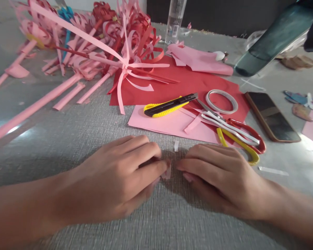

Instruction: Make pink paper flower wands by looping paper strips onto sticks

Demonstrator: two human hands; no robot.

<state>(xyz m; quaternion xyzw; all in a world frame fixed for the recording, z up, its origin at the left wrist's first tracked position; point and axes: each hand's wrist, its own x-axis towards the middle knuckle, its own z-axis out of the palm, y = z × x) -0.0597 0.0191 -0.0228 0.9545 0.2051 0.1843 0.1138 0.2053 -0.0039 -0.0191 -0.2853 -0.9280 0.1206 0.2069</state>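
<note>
**Both hands on a small pink paper scrap, front-centre of table**

Pink paper scrap [167, 172]: tiny, pale, mostly hidden between the fingertips; shape can't be made out. It sits low on the table [67, 132], front centre, between the two hands.

Left hand [120, 177]: palm down, fingers curled together, tips pinching the scrap's left side. Right hand [219, 177]: palm down, fingers together, tips at the scrap's right side; whether it grips or only touches, can't tell.

Room: bare table in front of and left of the hands. Just behind them a pink sheet [172, 123] on a red sheet [187, 83], carrying a yellow utility knife [169, 105], a tape roll [221, 101] and scissors [234, 133], whose handles are near the right hand. Phone [272, 116] further right. Pile of pink and red paper flowers [94, 45] back left, clear bottle [175, 21] at the back.

Surface: grey, textured, glossy at left
</note>
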